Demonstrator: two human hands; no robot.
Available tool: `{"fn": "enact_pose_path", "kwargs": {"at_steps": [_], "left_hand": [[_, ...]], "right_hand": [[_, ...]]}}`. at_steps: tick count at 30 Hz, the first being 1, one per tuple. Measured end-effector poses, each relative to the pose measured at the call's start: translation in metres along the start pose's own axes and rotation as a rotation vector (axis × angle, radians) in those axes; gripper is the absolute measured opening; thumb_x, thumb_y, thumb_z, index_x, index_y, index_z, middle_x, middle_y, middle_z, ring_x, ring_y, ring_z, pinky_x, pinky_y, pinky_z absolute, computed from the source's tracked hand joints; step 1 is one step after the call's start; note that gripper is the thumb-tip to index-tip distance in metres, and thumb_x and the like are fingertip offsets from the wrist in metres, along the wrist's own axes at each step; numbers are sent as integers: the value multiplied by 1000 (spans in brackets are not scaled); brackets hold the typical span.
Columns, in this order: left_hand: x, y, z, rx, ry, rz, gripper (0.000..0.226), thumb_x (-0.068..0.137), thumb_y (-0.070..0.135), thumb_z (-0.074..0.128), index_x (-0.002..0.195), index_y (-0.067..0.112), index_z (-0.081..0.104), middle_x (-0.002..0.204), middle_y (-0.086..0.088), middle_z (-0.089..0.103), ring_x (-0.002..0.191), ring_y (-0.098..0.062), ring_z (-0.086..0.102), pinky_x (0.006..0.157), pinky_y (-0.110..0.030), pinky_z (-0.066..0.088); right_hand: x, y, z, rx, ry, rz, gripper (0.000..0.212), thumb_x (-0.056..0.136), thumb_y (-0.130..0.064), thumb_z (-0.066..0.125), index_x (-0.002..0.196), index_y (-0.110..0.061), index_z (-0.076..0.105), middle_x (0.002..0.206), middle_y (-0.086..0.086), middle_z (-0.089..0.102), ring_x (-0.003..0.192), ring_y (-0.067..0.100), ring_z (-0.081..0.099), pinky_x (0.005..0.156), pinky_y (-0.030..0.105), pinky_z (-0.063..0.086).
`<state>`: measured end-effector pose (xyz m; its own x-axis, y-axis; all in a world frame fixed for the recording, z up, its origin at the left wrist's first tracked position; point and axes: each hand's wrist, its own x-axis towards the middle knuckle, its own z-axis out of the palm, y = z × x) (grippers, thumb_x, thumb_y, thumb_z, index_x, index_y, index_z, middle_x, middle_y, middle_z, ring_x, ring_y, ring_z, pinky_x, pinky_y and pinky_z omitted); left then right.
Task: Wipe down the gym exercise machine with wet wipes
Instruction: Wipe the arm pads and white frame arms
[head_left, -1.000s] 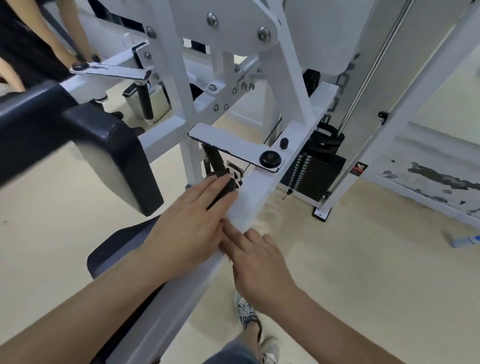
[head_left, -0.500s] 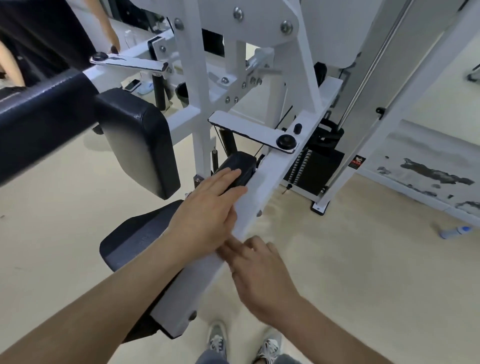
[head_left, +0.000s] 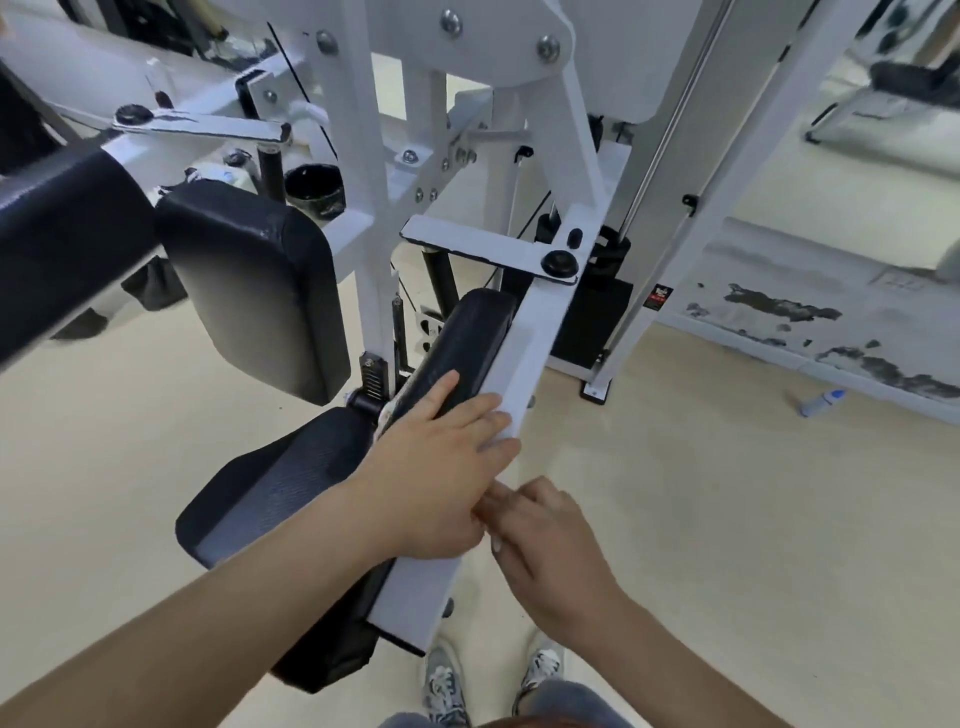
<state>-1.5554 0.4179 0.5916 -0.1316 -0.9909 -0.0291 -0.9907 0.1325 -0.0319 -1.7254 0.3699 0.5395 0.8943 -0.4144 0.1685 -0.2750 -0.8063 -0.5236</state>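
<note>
Both hands have slid back along the white arm bar (head_left: 519, 364) toward its near end. Left hand (head_left: 436, 467) lies flat and open, pressing a wipe (head_left: 385, 413) onto it; right hand (head_left: 545, 540), loosely curled beside the bar, apparently steadies it.

Pale beige floor (head_left: 701, 493), white machine frame (head_left: 597, 387) footed at centre, small bottle (head_left: 822, 402) lying at three o'clock, sneakers (head_left: 447, 686) at six
</note>
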Motion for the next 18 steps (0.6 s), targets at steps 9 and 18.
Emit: {"fn": "enact_pose_path", "kwargs": {"at_steps": [9,18], "left_hand": [[-4,0,-3,-36,126,24,50,73,27,66,121,16,65,126,-3,64,117,-22,58,109,-43,38],[31,-2,-31,-590,58,-320,23,86,51,66,102,36,61,80,16,63,87,-4,56,91,-26,34]], "right_hand": [[50,35,-22,14,161,265,48,93,-12,48,133,-35,57,113,-35,58,86,14,44,82,33,45],[43,13,-36,1070,406,727,14,89,-20,70,86,-7,72,60,8,58,56,15,46,63,30,39]]}}
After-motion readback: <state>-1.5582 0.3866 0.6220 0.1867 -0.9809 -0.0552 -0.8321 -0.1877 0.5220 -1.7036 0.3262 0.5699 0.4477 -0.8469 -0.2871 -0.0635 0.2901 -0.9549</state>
